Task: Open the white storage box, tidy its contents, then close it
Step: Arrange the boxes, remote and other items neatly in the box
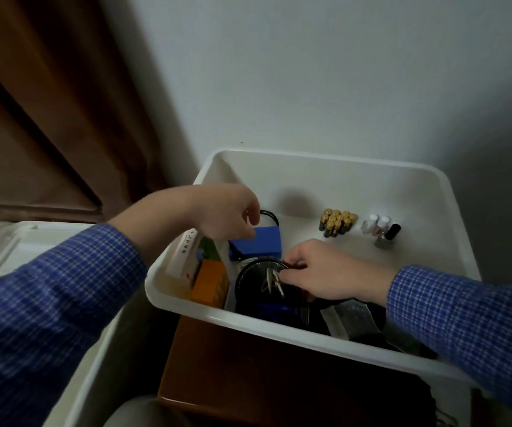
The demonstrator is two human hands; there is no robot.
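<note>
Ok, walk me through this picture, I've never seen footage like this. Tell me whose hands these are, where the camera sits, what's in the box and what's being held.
There is no machine here: a person in a blue checked shirt wears a camera on the head, looking down at their own hands. The white storage box is open. Inside stand a cluster of batteries and some small bottles at the back, and an orange box and a blue box on the left. The left hand is closed just above the blue box; what it grips is unclear. The right hand reaches into a black mesh basket, fingers at its rim.
</note>
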